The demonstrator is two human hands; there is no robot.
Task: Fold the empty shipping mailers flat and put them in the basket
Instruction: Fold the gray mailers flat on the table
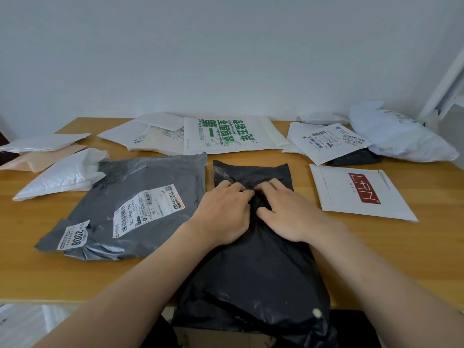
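Observation:
A black plastic mailer [253, 272] lies lengthwise on the wooden table [50, 272], its near end hanging over the front edge. My left hand [223, 214] and my right hand [286, 212] sit side by side on its middle, fingers curled and bunching the black film between them. To the left lies a larger grey mailer [130, 209] with white shipping labels. No basket is in view.
A white envelope with a red logo [359, 192] lies to the right. Several white mailers line the back: one with green print [226, 135], a labelled one [324, 141], a puffy one [401, 136]. White and pink mailers [57, 172] sit at the left.

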